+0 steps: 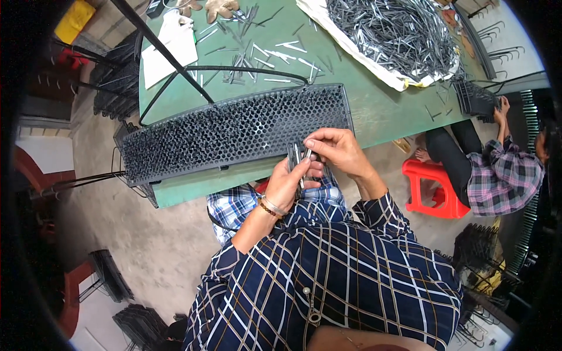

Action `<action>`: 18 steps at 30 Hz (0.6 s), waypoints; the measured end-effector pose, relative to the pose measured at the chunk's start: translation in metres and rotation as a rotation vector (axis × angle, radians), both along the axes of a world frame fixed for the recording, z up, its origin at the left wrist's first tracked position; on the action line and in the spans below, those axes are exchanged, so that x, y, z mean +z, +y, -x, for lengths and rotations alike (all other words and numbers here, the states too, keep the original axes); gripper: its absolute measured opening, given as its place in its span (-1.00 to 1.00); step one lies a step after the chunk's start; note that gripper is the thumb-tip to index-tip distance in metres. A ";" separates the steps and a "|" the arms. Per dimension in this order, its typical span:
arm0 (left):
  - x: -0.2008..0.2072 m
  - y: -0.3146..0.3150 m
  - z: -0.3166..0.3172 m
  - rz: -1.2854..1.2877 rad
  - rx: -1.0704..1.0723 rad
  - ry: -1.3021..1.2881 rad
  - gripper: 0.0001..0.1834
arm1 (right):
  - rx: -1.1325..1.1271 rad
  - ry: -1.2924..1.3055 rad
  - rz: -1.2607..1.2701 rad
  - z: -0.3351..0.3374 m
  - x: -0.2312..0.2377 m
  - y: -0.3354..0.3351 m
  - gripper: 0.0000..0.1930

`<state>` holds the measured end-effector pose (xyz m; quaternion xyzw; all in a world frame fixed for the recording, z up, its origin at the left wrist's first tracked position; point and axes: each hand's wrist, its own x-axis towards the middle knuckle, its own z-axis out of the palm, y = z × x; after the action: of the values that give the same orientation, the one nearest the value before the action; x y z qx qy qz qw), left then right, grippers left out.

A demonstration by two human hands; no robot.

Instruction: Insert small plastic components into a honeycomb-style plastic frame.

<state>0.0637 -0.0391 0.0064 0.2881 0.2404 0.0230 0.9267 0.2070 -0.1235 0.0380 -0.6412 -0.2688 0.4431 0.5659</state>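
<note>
In front of me a long black perforated rack (301, 114) lies slanted along the near edge of the green table. Many of its holes on the left and middle are filled with dark upright pieces; toward the right end the holes look mostly bare. My left hand (284, 187), with bracelets at the wrist, is closed round a small bunch of thin dark metal strips (294, 157). Just above its thumb, my right hand (339, 153) pinches the upper end of a strip (308, 151). Both hands are at the rack's near right edge.
On the green table (380, 117), loose strips (281, 55) lie scattered behind the rack. A white sack (404, 82) heaped with strips is at the far right. White paper (170, 55) and gloves (219, 9) lie far left. Another person (497, 175) works at right beside a red stool (413, 187).
</note>
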 end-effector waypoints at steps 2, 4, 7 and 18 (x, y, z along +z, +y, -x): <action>-0.002 -0.001 0.001 -0.110 -0.032 0.038 -0.72 | -0.007 0.055 0.041 -0.003 0.001 -0.001 -0.86; 0.000 -0.004 0.001 -0.103 -0.028 0.043 -0.71 | -0.099 -0.031 -0.046 -0.008 0.000 -0.002 -0.85; -0.007 -0.004 0.001 -0.062 -0.088 0.030 -0.71 | -0.303 -0.264 -0.144 -0.027 0.011 0.001 -0.85; -0.011 -0.001 -0.006 0.068 -0.085 0.111 -0.74 | -0.390 -0.976 -0.177 -0.062 0.001 0.026 -0.90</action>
<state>0.0699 -0.0401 -0.0048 0.2673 0.2795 -0.0404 0.9213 0.2687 -0.0979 0.0386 -0.7607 -0.4130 -0.0447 0.4987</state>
